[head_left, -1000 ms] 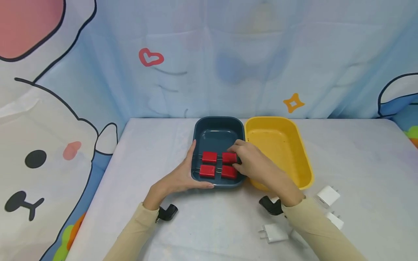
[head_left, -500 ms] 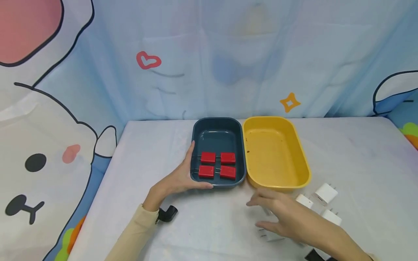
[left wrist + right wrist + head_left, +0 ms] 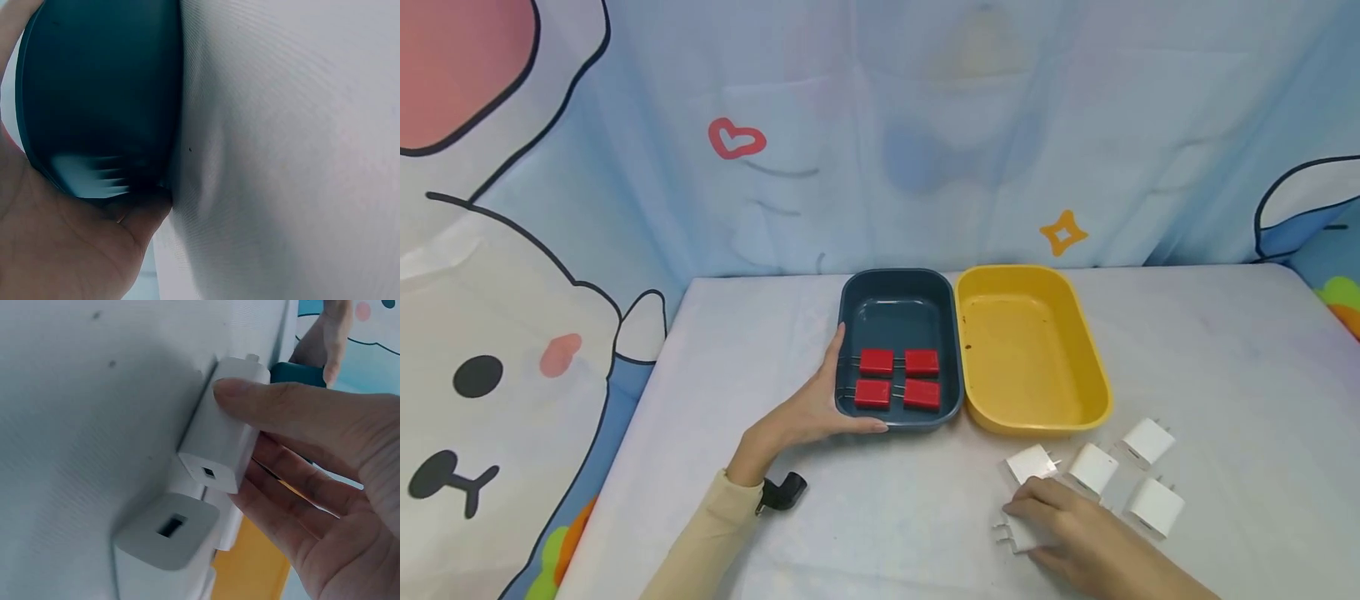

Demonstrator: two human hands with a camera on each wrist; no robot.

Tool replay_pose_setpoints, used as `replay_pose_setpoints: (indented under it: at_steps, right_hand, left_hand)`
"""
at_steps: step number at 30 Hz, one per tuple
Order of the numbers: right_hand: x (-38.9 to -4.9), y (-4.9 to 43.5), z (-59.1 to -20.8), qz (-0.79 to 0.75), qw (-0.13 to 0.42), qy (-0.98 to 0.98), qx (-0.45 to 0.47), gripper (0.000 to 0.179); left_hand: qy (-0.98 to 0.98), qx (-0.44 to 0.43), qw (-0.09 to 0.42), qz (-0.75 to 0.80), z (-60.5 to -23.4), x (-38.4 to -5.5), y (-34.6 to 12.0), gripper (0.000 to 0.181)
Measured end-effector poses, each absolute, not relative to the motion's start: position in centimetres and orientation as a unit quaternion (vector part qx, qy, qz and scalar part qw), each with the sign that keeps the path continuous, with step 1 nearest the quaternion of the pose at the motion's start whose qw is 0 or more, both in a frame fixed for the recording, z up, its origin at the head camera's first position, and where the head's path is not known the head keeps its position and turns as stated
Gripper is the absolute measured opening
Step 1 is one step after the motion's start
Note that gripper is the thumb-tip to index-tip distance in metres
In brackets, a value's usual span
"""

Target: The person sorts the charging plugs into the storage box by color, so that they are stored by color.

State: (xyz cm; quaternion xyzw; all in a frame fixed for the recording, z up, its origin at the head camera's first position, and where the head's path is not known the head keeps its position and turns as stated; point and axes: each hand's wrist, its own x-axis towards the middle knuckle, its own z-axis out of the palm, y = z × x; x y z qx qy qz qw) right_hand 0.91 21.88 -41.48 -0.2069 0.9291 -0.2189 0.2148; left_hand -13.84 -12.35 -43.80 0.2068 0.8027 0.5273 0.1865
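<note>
Since four red chargers (image 3: 921, 362) already lie in the dark blue tray (image 3: 898, 312) mid-frame, that part looks done; the white chargers (image 3: 1156, 507) at lower right seem left, the yellow tray (image 3: 1026, 358) holding none. The right hand (image 3: 1075, 537) pinches one between thumb and fingers; the left hand (image 3: 808, 408), thumb and fingers spread, braces the dark blue tray.

Left grip (image 3: 808, 412) farther forward and spread wide, right grip (image 3: 1075, 532) in a pinch
</note>
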Motion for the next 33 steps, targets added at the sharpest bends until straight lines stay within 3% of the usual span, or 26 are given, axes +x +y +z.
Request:
replay_pose_setpoints:
  at_steps: [3,16,19,25,28,33]
  right_hand:
    - [1.0,22.1,-41.4,-0.210,0.205,0.931,-0.217,0.048]
    - [0.1,21.1,-39.5,-0.217,0.253,0.925,-0.181,0.046]
    - [-0.5,21.6,-37.9,-0.211,0.212,0.936,-0.184,0.049]
    - [-3.6,23.7,-34.7,-0.230,0.021,0.938,-0.258,0.049]
    - [-5.8,23.9,-34.1,-0.235,-0.046,0.932,-0.274,0.049]
    - [-9.0,23.2,-34.8,-0.225,-0.031,0.931,-0.285,0.042]
  left_hand:
    - [0.802,0.207,0.186,0.529,-43.7,-14.0,-12.1,0.136]
    - [0.803,0.205,0.186,0.528,-43.9,-13.9,-12.1,0.134]
    - [0.803,0.206,0.183,0.529,-43.9,-13.9,-12.2,0.134]
    - [0.800,0.208,0.181,0.533,-43.9,-13.9,-12.3,0.134]
    - [0.802,0.207,0.182,0.530,-43.9,-13.9,-12.2,0.134]
    - [0.804,0.204,0.183,0.528,-43.8,-13.9,-12.1,0.135]
